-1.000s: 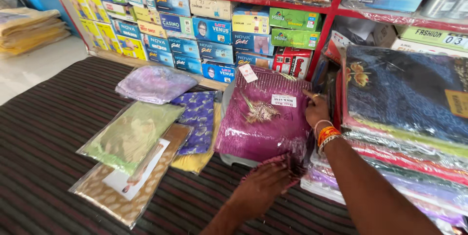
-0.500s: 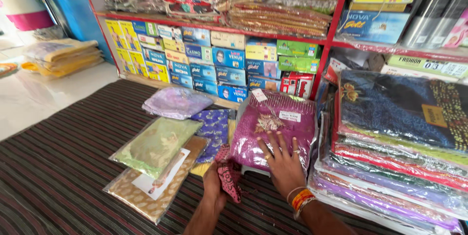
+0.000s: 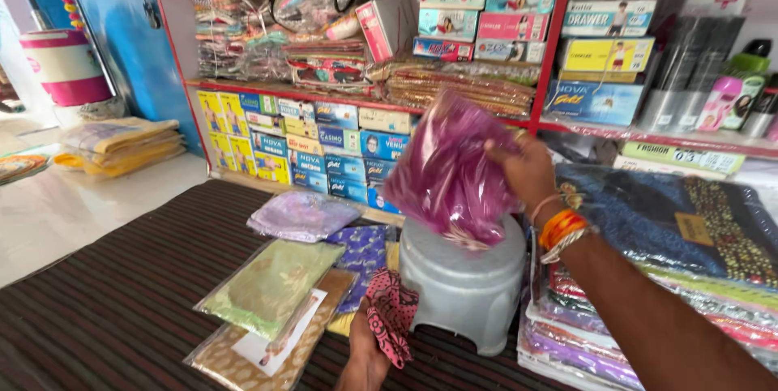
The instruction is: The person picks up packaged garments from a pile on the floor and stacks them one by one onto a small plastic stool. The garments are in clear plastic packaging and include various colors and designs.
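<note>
Magenta cloth in a shiny, crinkled plastic packet is lifted in the air, gripped at its upper right edge by the right hand, fingers closed on it; orange bangles sit on that wrist. The packet hangs just above a grey plastic stool, round top, smooth, w/ short legs. The left hand, low in view, is closed around a red patterned cloth, soft and bunched. Beside the stool lie flat packets: green, purple-blue, lilac, beige. All rest on a dark striped mat. At right, a pile of folded fabrics. Behind, red shelves w/ cardboard boxes & wrapped textiles.
</note>
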